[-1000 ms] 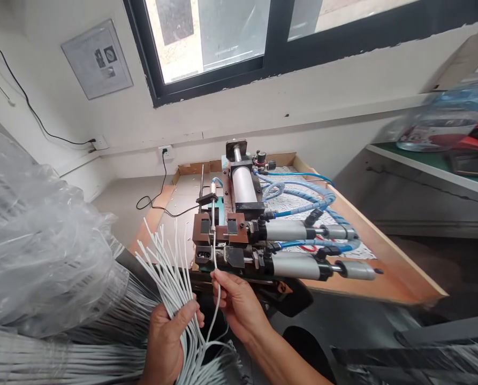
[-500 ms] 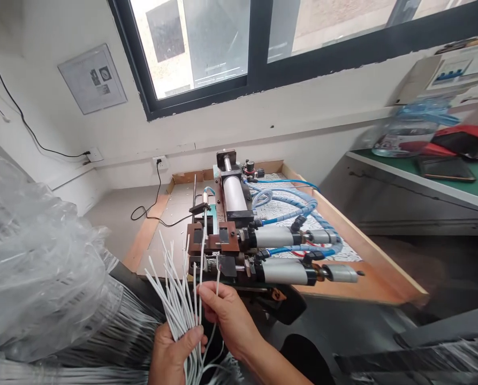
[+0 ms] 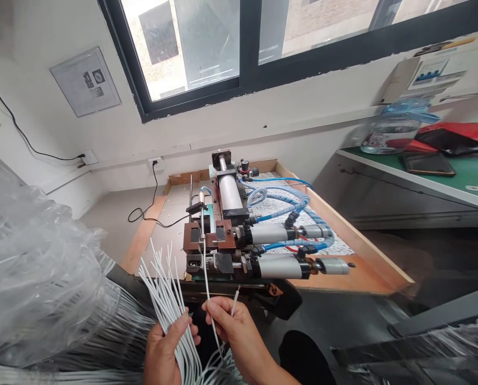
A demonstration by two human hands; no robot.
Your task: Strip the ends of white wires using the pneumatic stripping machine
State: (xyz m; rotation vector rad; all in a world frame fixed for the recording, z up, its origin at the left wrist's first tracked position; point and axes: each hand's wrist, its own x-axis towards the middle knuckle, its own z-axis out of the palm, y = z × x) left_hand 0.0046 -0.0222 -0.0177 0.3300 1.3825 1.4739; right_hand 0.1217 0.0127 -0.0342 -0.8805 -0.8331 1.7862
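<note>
A bundle of white cables (image 3: 164, 291) fans upward out of my left hand (image 3: 164, 345), which is wrapped round it. My right hand (image 3: 234, 326) pinches a single white cable (image 3: 206, 267) between thumb and forefinger. The upper end of that cable reaches into the jaws of a pneumatic machine (image 3: 209, 238). A second cable (image 3: 235, 302), with a reddish tip, sticks up from among the fingers of the same hand. Below my hands the cable lengths loop together near my lap.
The machine's air cylinders (image 3: 279, 267) and blue hoses (image 3: 290, 203) lie to the right inside a wood-edged tray (image 3: 367, 262). Plastic-wrapped cable bundles (image 3: 42, 278) fill the left. A green-topped table (image 3: 471, 176) at right carries a water jug (image 3: 391, 131).
My right hand has come slightly right and away from the bundle, with its cable still in the machine's jaws. The reddish-tipped cable has moved right and down, away from the machine.
</note>
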